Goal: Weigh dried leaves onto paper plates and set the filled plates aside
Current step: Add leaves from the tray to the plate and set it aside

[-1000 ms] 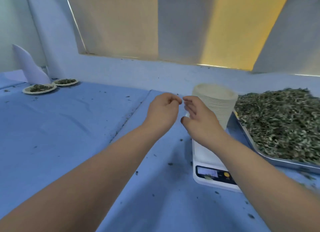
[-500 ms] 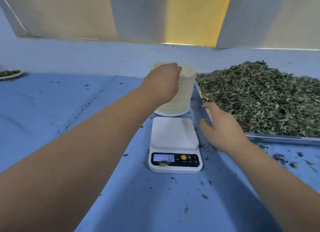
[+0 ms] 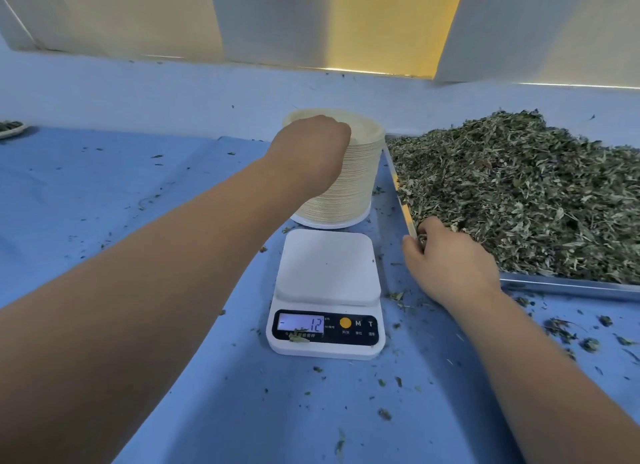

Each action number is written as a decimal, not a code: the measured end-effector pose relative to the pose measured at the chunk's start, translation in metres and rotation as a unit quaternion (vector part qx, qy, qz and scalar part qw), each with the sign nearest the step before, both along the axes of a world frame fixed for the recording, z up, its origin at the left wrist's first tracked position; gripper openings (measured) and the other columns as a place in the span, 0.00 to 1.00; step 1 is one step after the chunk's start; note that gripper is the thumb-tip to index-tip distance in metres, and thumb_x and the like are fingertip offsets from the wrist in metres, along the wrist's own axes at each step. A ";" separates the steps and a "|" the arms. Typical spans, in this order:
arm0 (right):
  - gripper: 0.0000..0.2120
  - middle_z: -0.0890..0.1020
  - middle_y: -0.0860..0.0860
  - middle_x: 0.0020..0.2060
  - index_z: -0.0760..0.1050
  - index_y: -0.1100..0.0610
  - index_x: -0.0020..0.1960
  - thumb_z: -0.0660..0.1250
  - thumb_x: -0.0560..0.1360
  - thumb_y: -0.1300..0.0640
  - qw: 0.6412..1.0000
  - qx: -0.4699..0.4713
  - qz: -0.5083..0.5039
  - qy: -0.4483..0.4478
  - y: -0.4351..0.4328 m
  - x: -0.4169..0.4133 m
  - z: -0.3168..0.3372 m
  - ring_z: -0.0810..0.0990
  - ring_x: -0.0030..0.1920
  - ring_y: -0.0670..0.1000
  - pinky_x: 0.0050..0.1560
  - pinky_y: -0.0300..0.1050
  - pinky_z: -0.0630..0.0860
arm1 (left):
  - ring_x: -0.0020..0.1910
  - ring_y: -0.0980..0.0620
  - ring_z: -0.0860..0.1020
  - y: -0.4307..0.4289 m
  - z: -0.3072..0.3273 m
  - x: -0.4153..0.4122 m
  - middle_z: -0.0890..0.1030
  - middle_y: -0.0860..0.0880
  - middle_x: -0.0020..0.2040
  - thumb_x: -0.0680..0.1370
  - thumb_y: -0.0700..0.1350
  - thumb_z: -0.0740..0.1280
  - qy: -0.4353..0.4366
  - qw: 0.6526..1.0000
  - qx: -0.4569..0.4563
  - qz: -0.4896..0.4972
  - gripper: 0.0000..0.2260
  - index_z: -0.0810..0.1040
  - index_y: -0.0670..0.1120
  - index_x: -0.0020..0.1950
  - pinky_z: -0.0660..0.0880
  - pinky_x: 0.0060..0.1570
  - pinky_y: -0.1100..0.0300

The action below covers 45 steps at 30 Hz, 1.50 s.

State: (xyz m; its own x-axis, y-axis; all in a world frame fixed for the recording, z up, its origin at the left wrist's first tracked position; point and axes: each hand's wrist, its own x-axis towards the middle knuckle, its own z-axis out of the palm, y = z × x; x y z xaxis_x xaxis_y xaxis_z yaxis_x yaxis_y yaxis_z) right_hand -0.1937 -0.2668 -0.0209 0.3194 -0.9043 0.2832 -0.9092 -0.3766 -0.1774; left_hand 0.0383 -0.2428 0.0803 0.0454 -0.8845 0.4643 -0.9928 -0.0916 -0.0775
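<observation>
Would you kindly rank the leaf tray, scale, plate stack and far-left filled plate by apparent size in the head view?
Largest: leaf tray, though cropped.
Next: scale and plate stack look alike; the scale is nearer, so unranked.
Smallest: filled plate, far and cropped.

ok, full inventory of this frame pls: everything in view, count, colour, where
stack of paper plates: one stack, cream, just behind the scale.
scale: one, white, centre of the table; platform bare, display reads -12.
dried leaves: one heap, grey-green, in the tray.
tray: one, metal, right of the scale.
filled plate: one, cream with leaves on it, far left edge, partly cut off.
table cover: one, blue, under everything, strewn with leaf bits.
left hand: curled over the stack's top rim.
right hand: fingers curled at the tray's near-left corner, tips among the leaves; what it grips is unclear.
</observation>
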 end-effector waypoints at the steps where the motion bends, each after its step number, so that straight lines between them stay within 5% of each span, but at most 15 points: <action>1: 0.16 0.78 0.51 0.33 0.68 0.53 0.58 0.53 0.83 0.41 1.000 -0.002 0.002 0.001 0.000 0.000 -0.001 0.76 0.31 0.54 0.30 0.44 0.69 | 0.40 0.46 0.70 0.000 0.001 -0.001 0.65 0.51 0.37 0.80 0.35 0.61 -0.006 1.000 0.005 0.003 0.07 0.69 0.47 0.46 0.69 0.38 0.52; 7: 0.17 0.77 0.50 0.33 0.70 0.53 0.52 0.52 0.82 0.41 1.000 -0.014 0.003 0.010 0.000 -0.001 -0.003 0.75 0.31 0.53 0.31 0.43 0.69 | 0.32 0.51 0.63 0.004 0.002 -0.003 0.64 0.51 0.36 0.74 0.32 0.62 -0.060 0.998 0.011 0.020 0.10 0.67 0.47 0.45 0.55 0.28 0.57; 17: 0.17 0.75 0.49 0.31 0.70 0.53 0.46 0.53 0.81 0.40 0.999 -0.042 -0.008 0.003 -0.003 0.001 -0.010 0.73 0.29 0.51 0.30 0.42 0.67 | 0.42 0.44 0.71 0.003 0.005 -0.005 0.66 0.49 0.37 0.77 0.33 0.60 -0.072 0.997 0.009 0.014 0.07 0.69 0.45 0.47 0.65 0.38 0.52; 26: 0.17 0.75 0.49 0.30 0.68 0.52 0.44 0.53 0.81 0.40 0.999 -0.045 -0.007 0.000 -0.003 0.001 -0.012 0.73 0.28 0.51 0.29 0.42 0.66 | 0.30 0.50 0.62 0.002 0.011 -0.005 0.64 0.48 0.35 0.75 0.30 0.62 -0.171 0.985 0.028 0.020 0.09 0.66 0.43 0.45 0.56 0.28 0.57; 33: 0.17 0.75 0.48 0.29 0.67 0.51 0.43 0.53 0.81 0.40 0.998 -0.057 -0.010 0.000 -0.004 0.001 -0.013 0.72 0.27 0.51 0.28 0.41 0.64 | 0.29 0.49 0.60 0.005 0.009 -0.007 0.62 0.48 0.35 0.77 0.32 0.60 -0.217 0.976 0.025 0.009 0.08 0.64 0.43 0.46 0.51 0.30 0.57; 40: 0.17 0.75 0.49 0.30 0.69 0.53 0.45 0.54 0.81 0.41 0.998 -0.067 -0.014 0.010 -0.005 0.004 -0.015 0.73 0.27 0.51 0.28 0.42 0.64 | 0.29 0.49 0.62 0.006 0.022 -0.012 0.64 0.47 0.34 0.77 0.31 0.62 -0.242 0.968 0.059 0.000 0.06 0.70 0.42 0.44 0.55 0.28 0.57; 45: 0.17 0.75 0.49 0.30 0.68 0.53 0.43 0.54 0.81 0.41 0.998 -0.065 -0.015 0.009 -0.004 0.004 -0.014 0.72 0.27 0.51 0.29 0.42 0.64 | 0.28 0.48 0.60 0.009 0.025 -0.018 0.62 0.47 0.34 0.74 0.30 0.64 -0.252 0.967 0.039 -0.030 0.14 0.69 0.40 0.58 0.53 0.28 0.56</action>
State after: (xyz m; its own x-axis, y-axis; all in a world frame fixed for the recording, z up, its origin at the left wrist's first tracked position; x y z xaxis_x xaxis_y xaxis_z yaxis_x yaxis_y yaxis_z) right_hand -0.1900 -0.2709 -0.0351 0.2983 -0.8697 0.3932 -0.9230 -0.3678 -0.1133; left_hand 0.0201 -0.2335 0.1053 -0.2204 -0.9121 0.3456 -0.8310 -0.0099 -0.5561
